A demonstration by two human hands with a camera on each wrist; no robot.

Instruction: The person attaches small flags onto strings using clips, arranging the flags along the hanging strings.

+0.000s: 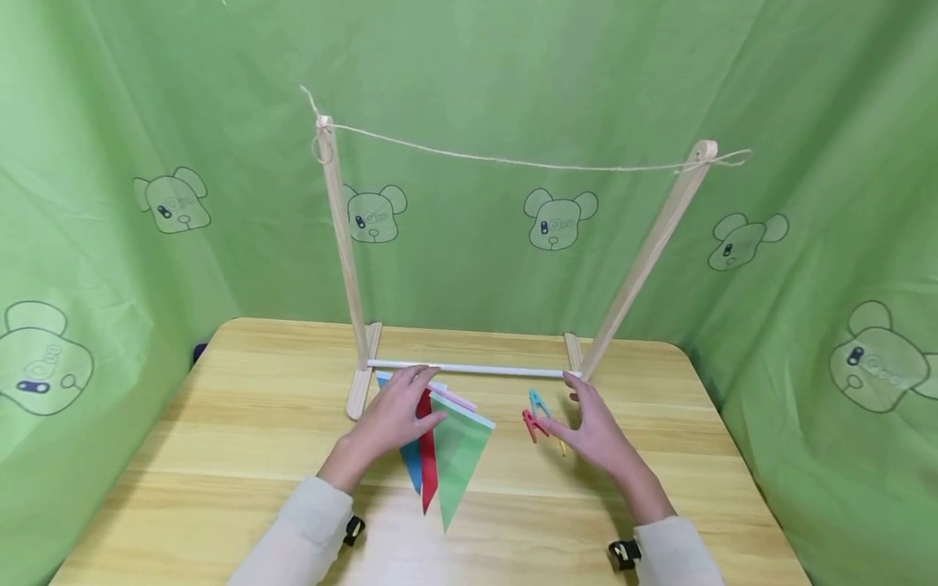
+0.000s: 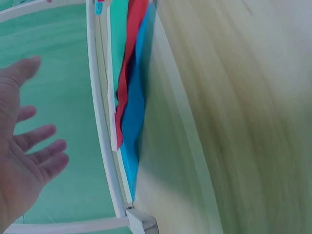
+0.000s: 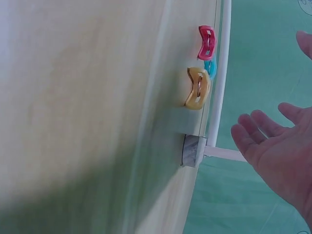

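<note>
My left hand (image 1: 401,411) hovers over several triangular pennants, its fingers apart and holding nothing. A green pennant (image 1: 460,443) lies on top, with a red pennant (image 1: 427,456) and a blue pennant (image 1: 412,465) fanned out to its left; a pink edge shows behind. In the left wrist view the hand (image 2: 29,141) is apart from the pennants. My right hand (image 1: 595,427) is spread above the clothespins, and the right wrist view shows it empty. These are a red clothespin (image 1: 535,425), a blue clothespin (image 1: 538,403) and a yellow clothespin (image 3: 198,88), partly hidden in the head view.
Behind the hands stands a wooden frame with a left post (image 1: 342,244), a right post (image 1: 648,256) and a white bottom bar (image 1: 469,369). A string (image 1: 469,156) sags slightly between the post tops. Green curtains (image 1: 469,73) surround the wooden table (image 1: 220,431).
</note>
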